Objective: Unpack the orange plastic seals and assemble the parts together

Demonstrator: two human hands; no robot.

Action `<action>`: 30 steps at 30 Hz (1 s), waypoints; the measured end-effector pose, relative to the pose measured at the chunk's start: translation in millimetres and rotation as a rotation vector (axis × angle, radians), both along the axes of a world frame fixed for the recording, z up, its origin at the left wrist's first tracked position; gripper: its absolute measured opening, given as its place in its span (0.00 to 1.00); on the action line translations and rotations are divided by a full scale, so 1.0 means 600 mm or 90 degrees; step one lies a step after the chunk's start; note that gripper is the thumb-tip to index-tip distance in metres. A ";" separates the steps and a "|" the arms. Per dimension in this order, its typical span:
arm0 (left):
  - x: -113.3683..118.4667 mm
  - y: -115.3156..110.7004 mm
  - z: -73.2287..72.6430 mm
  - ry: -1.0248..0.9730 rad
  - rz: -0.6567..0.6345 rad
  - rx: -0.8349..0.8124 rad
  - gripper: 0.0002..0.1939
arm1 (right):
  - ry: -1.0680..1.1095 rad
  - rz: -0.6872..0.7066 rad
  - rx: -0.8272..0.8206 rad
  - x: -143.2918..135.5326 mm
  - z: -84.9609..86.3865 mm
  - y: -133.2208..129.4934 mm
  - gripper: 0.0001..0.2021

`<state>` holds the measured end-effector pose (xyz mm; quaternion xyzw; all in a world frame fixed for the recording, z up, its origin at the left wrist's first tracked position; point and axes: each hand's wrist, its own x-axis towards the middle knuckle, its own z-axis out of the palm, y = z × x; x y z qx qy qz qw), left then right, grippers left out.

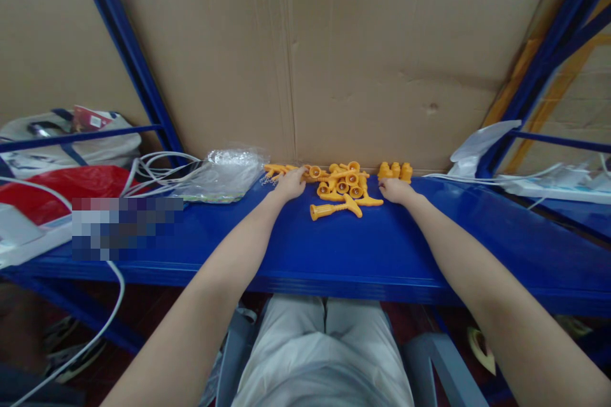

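Note:
Several yellow plastic corkscrew-like pieces (342, 187) lie heaped at the back of the blue table. In front of the heap, one yellow T-handled piece (337, 208) lies on its side. My left hand (291, 183) is at the heap's left edge, beside yellow handles with metal spirals (277, 170); its fingertips are too small to tell what they hold. At the right, my right hand (397, 191) is low in front of a small group of upright yellow parts (395, 171), fingers curled, with their grip hidden.
Clear plastic bags (222, 176) lie left of my left hand, near white cables (155, 168) and a red bag (57, 187). A cardboard panel (372, 70) stands behind the blue table (353, 254). Blue posts rise at both sides; a white power strip (558, 187) lies far right.

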<state>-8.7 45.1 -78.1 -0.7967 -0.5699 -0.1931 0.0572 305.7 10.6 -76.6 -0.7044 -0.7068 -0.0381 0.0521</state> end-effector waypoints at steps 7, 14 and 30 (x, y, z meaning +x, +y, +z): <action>-0.001 0.001 0.002 -0.023 0.000 0.061 0.13 | -0.003 -0.003 0.005 0.000 0.000 0.000 0.23; -0.002 0.000 0.008 -0.064 -0.050 0.127 0.06 | 0.000 0.010 -0.004 0.001 0.004 0.000 0.24; 0.041 -0.058 0.044 0.031 -0.080 0.152 0.14 | -0.026 0.025 0.043 -0.027 0.030 -0.025 0.22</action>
